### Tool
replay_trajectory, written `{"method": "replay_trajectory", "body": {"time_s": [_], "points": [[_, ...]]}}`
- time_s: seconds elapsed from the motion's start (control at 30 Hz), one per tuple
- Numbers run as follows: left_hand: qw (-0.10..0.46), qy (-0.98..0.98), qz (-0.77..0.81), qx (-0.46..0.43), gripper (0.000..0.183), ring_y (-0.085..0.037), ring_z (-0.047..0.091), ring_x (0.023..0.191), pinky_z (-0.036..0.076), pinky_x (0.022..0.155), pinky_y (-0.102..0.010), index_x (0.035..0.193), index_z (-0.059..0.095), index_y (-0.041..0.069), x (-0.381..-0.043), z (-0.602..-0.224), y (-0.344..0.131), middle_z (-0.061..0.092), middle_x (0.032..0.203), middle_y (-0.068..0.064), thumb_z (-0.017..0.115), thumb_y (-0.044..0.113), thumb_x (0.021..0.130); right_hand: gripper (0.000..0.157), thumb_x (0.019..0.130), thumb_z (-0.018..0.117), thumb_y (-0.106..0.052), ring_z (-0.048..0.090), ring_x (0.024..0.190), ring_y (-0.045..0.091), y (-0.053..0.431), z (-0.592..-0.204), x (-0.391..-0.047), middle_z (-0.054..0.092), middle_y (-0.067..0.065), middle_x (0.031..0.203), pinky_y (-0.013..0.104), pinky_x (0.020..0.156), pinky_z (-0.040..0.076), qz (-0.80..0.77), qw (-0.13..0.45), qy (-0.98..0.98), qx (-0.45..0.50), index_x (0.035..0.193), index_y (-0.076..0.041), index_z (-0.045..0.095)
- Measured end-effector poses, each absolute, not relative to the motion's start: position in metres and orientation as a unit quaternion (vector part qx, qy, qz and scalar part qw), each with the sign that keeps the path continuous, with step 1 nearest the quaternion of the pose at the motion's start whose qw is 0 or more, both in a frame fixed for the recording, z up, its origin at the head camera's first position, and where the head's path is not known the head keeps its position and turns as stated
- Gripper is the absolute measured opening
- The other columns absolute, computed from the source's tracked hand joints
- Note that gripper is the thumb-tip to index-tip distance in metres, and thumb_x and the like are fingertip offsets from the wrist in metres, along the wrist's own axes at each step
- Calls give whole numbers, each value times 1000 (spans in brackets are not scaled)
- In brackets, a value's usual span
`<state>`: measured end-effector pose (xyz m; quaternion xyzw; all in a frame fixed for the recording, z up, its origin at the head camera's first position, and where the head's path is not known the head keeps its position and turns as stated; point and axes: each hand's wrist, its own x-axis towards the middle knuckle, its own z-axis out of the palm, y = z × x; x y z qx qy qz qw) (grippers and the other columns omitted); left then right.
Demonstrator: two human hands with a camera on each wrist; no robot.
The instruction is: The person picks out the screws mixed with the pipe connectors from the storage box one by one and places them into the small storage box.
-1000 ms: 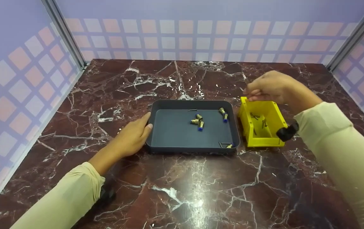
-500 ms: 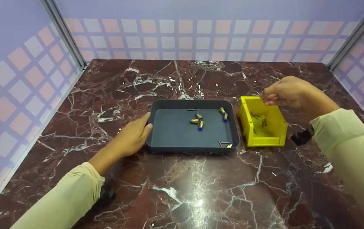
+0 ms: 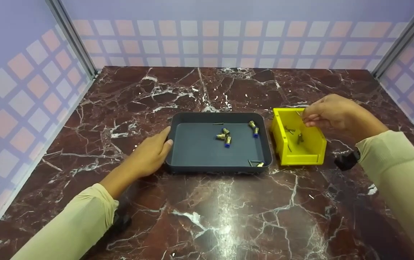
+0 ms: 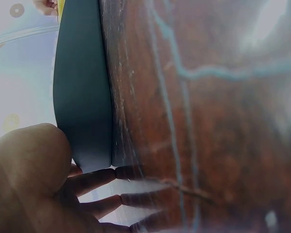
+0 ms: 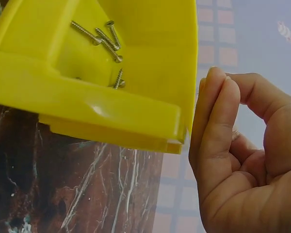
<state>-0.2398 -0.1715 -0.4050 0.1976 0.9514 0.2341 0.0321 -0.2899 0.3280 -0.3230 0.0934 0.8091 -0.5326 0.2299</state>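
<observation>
My left hand (image 3: 151, 153) lies against the left wall of a dark grey tray (image 3: 192, 159), thumb at the rim; in the left wrist view its fingers reach along the tray's outer side. Above the back right of a yellow bin (image 3: 302, 160), my right hand (image 3: 331, 112) pinches thumb and fingertips together. A thin screw (image 3: 298, 113) pokes out slightly at those fingertips in the head view; the right wrist view hides it. Inside the bin lie several screws (image 5: 109, 43). The tray bears several brass fittings with blue ends (image 3: 228, 141) and a few screws (image 3: 255, 161).
The bin stands close beside the tray's right side. Both are on a dark red marbled table (image 3: 207, 209). Tiled-pattern panels (image 3: 210, 39) and metal posts (image 3: 75, 39) bound the back and sides.
My right hand has moved right and a little nearer, from the bin's back left corner to over its back right side, still pinching. The left hand stays at the tray.
</observation>
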Motion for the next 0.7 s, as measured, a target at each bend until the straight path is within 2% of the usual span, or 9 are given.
{"method": "replay_trajectory", "body": {"time_s": [0.4, 0.7], "points": [[31, 952, 234, 196, 58, -47, 40, 145, 30, 122, -59, 160, 25, -2, -239, -405, -172, 40, 158, -27, 36, 29, 112, 15, 96, 68, -8, 73, 74, 9, 329, -327, -289, 77, 0, 81, 21, 74, 62, -542, 227, 804, 88, 86, -13, 78], [25, 951, 235, 200, 58, -47, 41, 144, 31, 122, -58, 160, 26, -3, -239, -406, -172, 41, 157, -28, 36, 28, 112, 9, 94, 69, -6, 73, 73, 10, 328, -326, -287, 77, 2, 82, 22, 76, 62, -530, 216, 815, 84, 93, -9, 77]]}}
